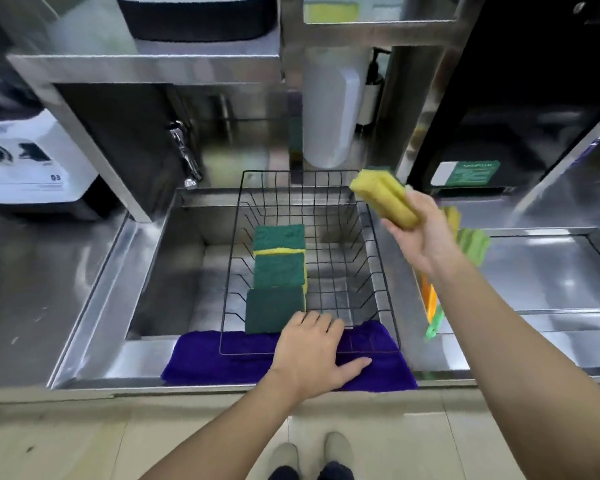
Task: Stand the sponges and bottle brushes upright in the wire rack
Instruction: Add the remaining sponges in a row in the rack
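A black wire rack (378, 271) sits across a steel sink. Three green-and-yellow sponges (279, 271) stand upright in a row along its left side. My right hand (426, 237) holds a yellow sponge (383, 197) in the air above the rack's right rear corner. My left hand (309, 358) lies flat with fingers spread on the rack's front edge and the purple cloth (201, 362) under it. Behind my right wrist, on the counter to the right, lie more sponges (473, 244) and an orange and green brush handle (432, 313), partly hidden.
The steel sink (174, 271) has a tap (184, 154) at its back left. A white bottle (329, 109) stands behind the rack. A second steel basin (551, 271) lies to the right. A white appliance (32, 157) sits far left.
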`<control>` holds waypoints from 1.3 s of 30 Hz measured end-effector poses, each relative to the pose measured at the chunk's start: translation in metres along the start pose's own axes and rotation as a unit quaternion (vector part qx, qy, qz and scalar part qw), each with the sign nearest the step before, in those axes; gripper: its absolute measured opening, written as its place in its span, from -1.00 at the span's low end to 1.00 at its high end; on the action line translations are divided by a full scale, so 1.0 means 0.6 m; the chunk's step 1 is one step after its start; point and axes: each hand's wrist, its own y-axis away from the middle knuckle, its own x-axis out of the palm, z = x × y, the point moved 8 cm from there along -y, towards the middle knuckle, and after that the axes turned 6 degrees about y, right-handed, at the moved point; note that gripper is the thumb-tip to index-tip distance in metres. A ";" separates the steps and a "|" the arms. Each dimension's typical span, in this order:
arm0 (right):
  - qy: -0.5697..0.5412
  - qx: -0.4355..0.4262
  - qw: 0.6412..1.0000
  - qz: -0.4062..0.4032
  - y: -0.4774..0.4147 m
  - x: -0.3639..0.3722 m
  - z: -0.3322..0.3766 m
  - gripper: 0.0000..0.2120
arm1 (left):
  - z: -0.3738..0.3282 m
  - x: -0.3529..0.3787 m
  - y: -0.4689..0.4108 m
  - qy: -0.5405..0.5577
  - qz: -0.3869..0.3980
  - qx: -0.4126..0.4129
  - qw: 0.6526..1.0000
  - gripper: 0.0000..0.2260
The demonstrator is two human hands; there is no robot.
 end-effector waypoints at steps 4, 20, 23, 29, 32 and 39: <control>0.045 0.011 0.998 -0.045 -0.012 0.020 -0.029 -0.87 | 0.018 -0.006 0.014 0.018 -0.037 0.002 0.999 -0.45; 0.078 0.165 0.982 -0.049 -0.015 0.066 -0.155 -0.77 | 0.043 0.002 0.031 -0.043 -0.068 -0.017 0.997 -0.46; 0.016 0.170 0.984 -0.055 -0.025 0.079 -0.162 -0.88 | 0.042 0.003 0.034 -0.052 -0.078 -0.012 0.996 -0.48; 0.042 0.155 0.986 -0.038 -0.053 0.112 -0.163 -0.91 | 0.038 0.005 0.039 -0.046 -0.096 0.003 0.994 -0.52; 0.101 0.140 0.984 -0.054 -0.072 0.124 -0.164 -0.88 | 0.039 0.003 0.041 -0.037 -0.115 0.002 0.993 -0.54; 0.235 0.097 0.966 -0.043 -0.124 0.160 -0.184 -0.45 | 0.041 0.007 0.042 -0.036 -0.103 -0.015 0.994 -0.53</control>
